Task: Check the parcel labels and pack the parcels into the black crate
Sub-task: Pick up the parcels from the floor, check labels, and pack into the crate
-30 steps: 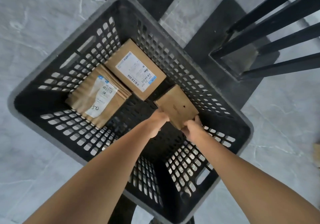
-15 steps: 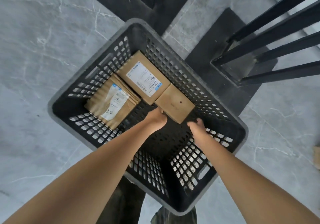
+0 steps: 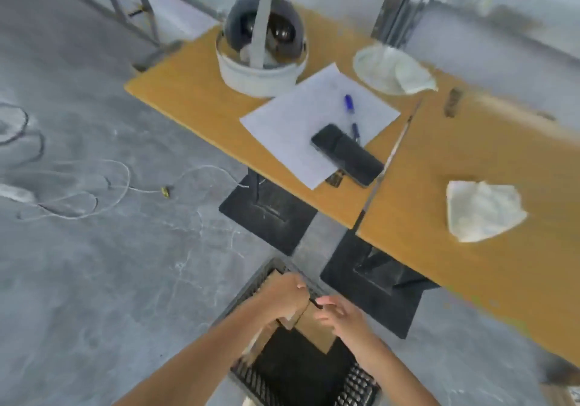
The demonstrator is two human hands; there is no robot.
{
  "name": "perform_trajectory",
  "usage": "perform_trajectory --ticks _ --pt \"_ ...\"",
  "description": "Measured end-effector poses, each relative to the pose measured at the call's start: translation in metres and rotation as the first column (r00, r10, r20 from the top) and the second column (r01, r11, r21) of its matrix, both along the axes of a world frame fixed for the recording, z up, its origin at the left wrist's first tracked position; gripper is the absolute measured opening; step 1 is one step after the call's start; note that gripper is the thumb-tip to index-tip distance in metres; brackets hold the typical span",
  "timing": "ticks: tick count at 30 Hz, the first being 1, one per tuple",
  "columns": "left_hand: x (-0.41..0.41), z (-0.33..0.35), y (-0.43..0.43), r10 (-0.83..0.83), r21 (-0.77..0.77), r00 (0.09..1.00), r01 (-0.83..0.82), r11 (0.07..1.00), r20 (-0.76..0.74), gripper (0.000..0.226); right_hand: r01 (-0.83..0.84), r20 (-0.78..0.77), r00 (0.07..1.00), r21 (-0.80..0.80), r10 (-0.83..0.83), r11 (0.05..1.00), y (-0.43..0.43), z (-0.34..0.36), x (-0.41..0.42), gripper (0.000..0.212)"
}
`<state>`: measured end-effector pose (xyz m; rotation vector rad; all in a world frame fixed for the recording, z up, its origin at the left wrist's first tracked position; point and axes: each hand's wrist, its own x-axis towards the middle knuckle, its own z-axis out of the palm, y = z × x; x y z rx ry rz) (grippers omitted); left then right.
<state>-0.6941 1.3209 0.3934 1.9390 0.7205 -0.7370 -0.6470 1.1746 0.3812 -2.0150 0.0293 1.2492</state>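
Left hand [image 3: 282, 295] and right hand [image 3: 343, 319] hover close together over brown cardboard parcels [image 3: 314, 330] in a black slotted plastic crate [image 3: 354, 386]. The right is relaxed and empty. The left is curled, its grip unclear through blur.

the one camera rides on my head, facing forward and down: black crate [image 3: 354, 385] lowest in frame, the table's [image 3: 188, 91] near corner ahead.
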Motion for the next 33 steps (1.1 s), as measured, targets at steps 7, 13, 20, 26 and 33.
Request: perform_trajectory --ticks 7,13,20,26,33 --pt "0.023 0.212 -0.007 0.168 0.184 0.943 -0.227 0.956 0.287 0.027 -0.007 0.25 0.967 0.236 -0.053 0.972 0.015 0.238 0.019 0.01" --pt "0.014 0.311 -0.057 0.033 0.242 0.898 -0.154 0.958 0.439 0.028 0.048 0.337 0.926 0.341 -0.169 0.939 -0.049 0.335 0.005 0.016" --pt "0.026 0.361 -0.139 -0.074 0.231 0.84 -0.063 0.971 0.538 0.018 0.21 0.383 0.84 0.424 -0.384 0.881 -0.149 0.382 -0.009 0.017" --pt "0.048 0.395 -0.268 -0.189 0.181 0.702 0.087 0.98 0.687 0.011 0.217 0.545 0.686 0.479 -0.482 0.851 -0.287 0.399 -0.019 0.024" --pt "0.073 0.402 -0.498 -0.289 0.052 0.589 0.385 0.921 0.754 0.021 0.396 0.574 0.48 0.533 -0.664 0.748 -0.512 0.394 -0.04 0.022"
